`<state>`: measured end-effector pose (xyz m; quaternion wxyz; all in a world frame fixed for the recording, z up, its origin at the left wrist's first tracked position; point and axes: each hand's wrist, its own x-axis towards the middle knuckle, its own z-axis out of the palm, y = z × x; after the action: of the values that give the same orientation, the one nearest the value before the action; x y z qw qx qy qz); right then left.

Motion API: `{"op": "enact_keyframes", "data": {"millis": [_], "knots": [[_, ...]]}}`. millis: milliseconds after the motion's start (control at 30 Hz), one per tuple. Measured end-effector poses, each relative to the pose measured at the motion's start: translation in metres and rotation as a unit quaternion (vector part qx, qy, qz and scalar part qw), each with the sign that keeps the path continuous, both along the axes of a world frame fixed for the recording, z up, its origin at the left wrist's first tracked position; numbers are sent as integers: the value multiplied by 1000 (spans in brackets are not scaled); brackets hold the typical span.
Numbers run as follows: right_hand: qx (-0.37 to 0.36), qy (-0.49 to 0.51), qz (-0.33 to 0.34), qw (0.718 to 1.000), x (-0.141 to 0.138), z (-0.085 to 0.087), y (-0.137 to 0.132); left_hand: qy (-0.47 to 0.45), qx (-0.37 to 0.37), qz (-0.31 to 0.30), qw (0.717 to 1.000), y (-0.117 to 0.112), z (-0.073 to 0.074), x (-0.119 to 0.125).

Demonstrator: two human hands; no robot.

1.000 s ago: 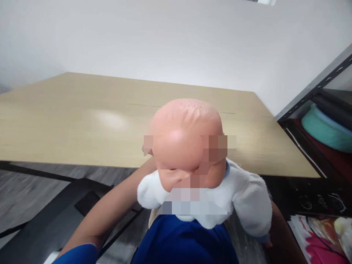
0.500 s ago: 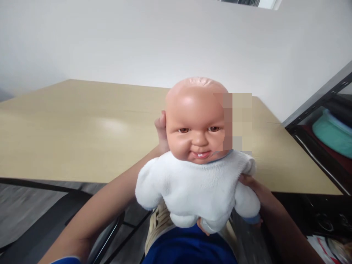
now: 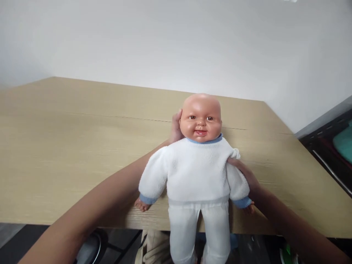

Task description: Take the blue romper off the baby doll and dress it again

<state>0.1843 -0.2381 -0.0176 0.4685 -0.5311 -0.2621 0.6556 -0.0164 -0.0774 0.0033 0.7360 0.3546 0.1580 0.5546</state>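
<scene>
A baby doll (image 3: pixel 198 168) in a white fleece top with blue cuffs and white trousers lies face up over the wooden table (image 3: pixel 82 157), its legs past the front edge. My left hand (image 3: pixel 176 126) cups the side and back of its head, with most fingers hidden behind it. At the other side, my right hand (image 3: pixel 242 168) grips the doll under the arm, thumb on the top's front and the other fingers out of sight behind.
A pale wall (image 3: pixel 165 44) rises behind the table. To the right stands a dark shelf (image 3: pixel 327 150) with a teal item (image 3: pixel 343 141) on it. Below the front edge are a chair part (image 3: pixel 89 249) and my beige-clad leg (image 3: pixel 155 244).
Both hands have moved the doll forward and away from me, from above my lap to over the table. Its whole body and legs now show.
</scene>
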Motion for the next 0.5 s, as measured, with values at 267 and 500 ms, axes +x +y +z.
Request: {"op": "enact_keyframes", "data": {"millis": [267, 500], "knots": [[-22, -11, -27, 999, 10, -7, 32, -16, -20, -54, 998, 41, -21, 19], [-45, -83, 60, 994, 28, -25, 22, -7, -9, -49, 999, 96, -46, 21]]}}
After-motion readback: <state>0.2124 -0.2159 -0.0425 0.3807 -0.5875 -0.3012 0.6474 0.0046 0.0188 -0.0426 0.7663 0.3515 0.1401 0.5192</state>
